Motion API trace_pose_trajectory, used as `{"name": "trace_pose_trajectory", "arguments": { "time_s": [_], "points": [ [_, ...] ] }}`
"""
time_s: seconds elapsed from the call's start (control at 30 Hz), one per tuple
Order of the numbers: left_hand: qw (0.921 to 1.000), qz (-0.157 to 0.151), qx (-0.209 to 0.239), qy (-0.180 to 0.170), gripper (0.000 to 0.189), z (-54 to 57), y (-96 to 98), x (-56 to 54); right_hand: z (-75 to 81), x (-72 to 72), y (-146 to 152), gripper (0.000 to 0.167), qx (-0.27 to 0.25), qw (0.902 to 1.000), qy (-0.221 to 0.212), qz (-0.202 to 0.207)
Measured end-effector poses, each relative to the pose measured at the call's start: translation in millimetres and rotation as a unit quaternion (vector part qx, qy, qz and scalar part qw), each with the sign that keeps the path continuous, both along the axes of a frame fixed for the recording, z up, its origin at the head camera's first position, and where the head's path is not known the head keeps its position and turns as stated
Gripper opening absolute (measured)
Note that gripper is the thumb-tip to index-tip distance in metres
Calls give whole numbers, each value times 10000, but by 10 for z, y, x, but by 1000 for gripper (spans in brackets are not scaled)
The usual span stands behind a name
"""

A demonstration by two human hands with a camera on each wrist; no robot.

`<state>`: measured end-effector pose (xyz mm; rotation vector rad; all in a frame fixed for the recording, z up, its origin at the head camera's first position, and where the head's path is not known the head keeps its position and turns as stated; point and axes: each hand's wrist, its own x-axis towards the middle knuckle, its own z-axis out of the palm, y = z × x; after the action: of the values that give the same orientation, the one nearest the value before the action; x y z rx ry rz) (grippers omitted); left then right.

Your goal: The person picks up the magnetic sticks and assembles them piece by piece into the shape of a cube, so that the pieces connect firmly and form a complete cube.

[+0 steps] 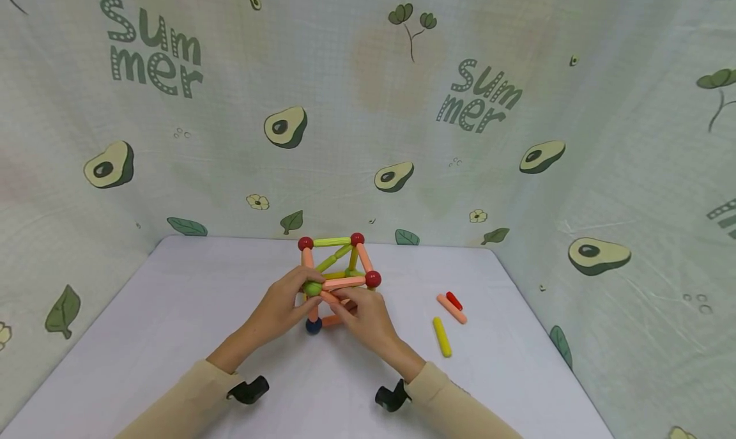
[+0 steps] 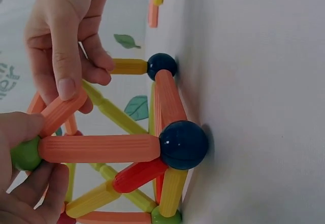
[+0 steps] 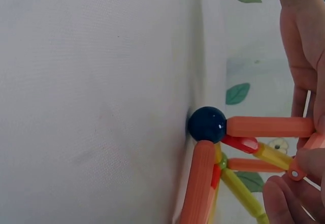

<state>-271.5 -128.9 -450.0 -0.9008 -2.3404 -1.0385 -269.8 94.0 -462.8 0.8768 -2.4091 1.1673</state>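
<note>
A box-shaped frame of magnetic sticks and balls stands on the table, with red balls at upper corners and dark blue balls at lower ones. My left hand grips the green ball at the near left upper corner, atop an upright salmon stick. Between thumb and fingers, my right hand pinches another salmon stick, slanting from beside the green ball. Its metal-dotted end shows in the right wrist view. Fingers partly hide the corner.
To the right on the white table lie a yellow stick, a salmon stick and a short red stick. A printed cloth hangs behind and along the sides. Diagonal yellow-green sticks cross inside the frame.
</note>
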Motion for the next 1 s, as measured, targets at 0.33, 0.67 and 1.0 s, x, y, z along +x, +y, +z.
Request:
{"name": "trace_pose_trajectory", "arguments": {
  "time_s": [0.33, 0.67, 1.0],
  "points": [
    [9969, 80, 413, -668, 39, -4, 39, 2, 4, 17, -9, 24, 14, 9999, -86, -83],
    [9959, 92, 392, -810, 41, 14, 63, 3, 56, 112, 755, 19, 1299, 9891, -452, -517],
    [9959, 99, 361, -823, 40, -4, 61, -5, 1, 119, 1743, 28, 2376, 9409, -1289, -2040]
  ]
}}
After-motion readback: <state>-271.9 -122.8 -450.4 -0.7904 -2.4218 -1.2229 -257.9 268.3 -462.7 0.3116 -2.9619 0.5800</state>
